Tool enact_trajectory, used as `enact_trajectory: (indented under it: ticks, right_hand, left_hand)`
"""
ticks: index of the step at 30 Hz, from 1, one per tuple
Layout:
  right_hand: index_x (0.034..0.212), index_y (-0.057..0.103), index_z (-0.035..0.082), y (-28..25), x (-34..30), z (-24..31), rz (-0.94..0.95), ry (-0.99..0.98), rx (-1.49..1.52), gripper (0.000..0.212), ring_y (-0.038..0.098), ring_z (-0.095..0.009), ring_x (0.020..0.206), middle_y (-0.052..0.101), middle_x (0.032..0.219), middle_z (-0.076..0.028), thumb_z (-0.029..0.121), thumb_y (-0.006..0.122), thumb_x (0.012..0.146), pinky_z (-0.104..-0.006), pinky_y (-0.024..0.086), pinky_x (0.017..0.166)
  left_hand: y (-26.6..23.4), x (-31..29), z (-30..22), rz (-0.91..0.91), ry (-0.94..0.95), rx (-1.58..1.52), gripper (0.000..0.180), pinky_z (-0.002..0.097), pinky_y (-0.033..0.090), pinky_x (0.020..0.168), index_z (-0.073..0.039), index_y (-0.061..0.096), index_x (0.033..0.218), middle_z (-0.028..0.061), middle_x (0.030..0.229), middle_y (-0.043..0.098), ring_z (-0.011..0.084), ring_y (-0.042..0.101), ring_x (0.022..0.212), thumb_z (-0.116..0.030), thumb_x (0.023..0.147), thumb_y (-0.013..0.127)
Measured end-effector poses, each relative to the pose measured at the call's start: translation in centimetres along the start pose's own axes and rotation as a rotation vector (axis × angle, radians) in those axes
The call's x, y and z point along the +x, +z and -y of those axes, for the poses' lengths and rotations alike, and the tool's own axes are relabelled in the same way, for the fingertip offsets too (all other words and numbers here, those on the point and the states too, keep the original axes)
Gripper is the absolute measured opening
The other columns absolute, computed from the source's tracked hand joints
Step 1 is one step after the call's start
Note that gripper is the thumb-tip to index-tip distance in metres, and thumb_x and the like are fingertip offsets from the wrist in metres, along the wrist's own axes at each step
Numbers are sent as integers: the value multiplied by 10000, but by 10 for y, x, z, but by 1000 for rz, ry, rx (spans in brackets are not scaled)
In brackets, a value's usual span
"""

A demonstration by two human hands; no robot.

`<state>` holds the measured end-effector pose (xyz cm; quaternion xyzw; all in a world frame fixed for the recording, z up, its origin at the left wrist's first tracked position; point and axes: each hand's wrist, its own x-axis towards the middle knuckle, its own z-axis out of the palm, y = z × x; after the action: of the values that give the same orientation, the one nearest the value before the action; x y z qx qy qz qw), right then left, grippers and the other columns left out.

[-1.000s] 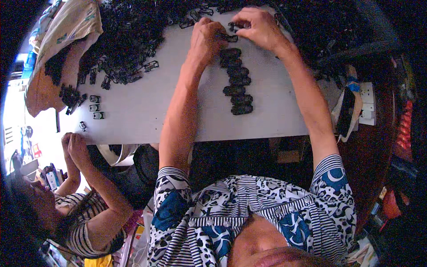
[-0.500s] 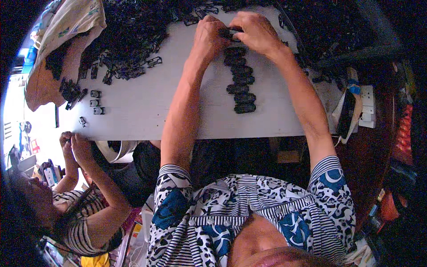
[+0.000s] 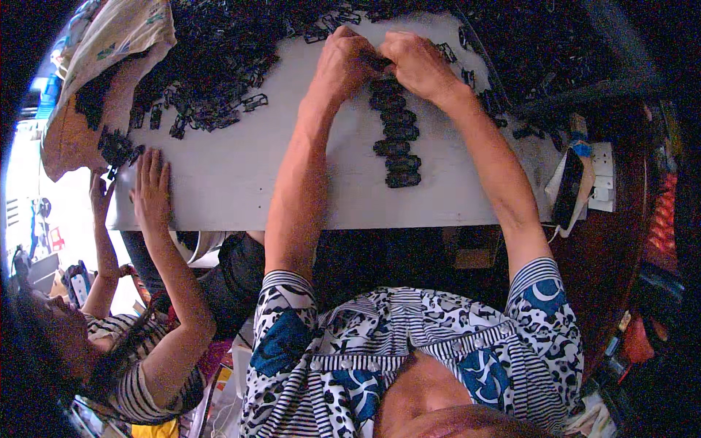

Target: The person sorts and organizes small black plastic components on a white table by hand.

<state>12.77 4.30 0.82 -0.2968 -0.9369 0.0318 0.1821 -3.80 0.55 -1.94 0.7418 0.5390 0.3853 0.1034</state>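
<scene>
Person's L hand (image 3: 349,60) & R hand (image 3: 415,64), fingers curled in tight, pinch a small black part (image 3: 380,64) btwn them, partly hidden, just beyond a column of black parts (image 3: 399,133) on a pale table (image 3: 219,193). Far L, a cloth sack (image 3: 142,33) sags w/ dark pcs (image 3: 118,148) beside it; contents too dim to tell.
</scene>
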Motion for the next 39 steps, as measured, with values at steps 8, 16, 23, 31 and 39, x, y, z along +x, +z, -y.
enact_trajectory:
  ticks: [8,16,23,31,39]
  right_hand:
    - [808,614,2,-4,-7,4,9,-11,11,93,582,-338,868,572,847,-152,35,633,723,-420,479,759]
    - [927,641,61,-11,-9,-24,-25,75,-60,205,570,-301,941,581,910,-99,132,681,739,-397,473,804]
    - [875,601,41,-3,-13,-25,-44,87,-27,184,566,-312,933,571,903,-108,109,679,722,-405,473,798]
    - [923,612,28,-15,-13,-46,-162,125,-16,175,587,-340,913,595,923,-152,115,632,772,-419,482,785]
    - [1068,606,9,-23,-11,-70,-9,711,-519,282,627,-393,885,644,927,-231,75,561,797,-474,517,711]
  left_hand:
    - [-35,2,21,-28,-186,-77,173,305,511,755,-66,707,913,110,918,697,240,674,832,-44,796,582]
    - [-26,21,49,-299,-6,577,210,441,476,779,-79,675,950,141,979,648,348,595,903,-177,795,573]
    - [-18,27,19,-271,-7,719,177,397,426,763,-59,643,857,102,883,593,298,545,909,-73,685,604]
    - [-14,15,0,-270,19,549,203,403,436,759,-90,655,854,94,884,578,297,534,891,-8,679,594]
    - [12,29,-16,77,87,49,248,396,498,735,-155,687,937,135,938,645,326,612,852,-223,708,756]
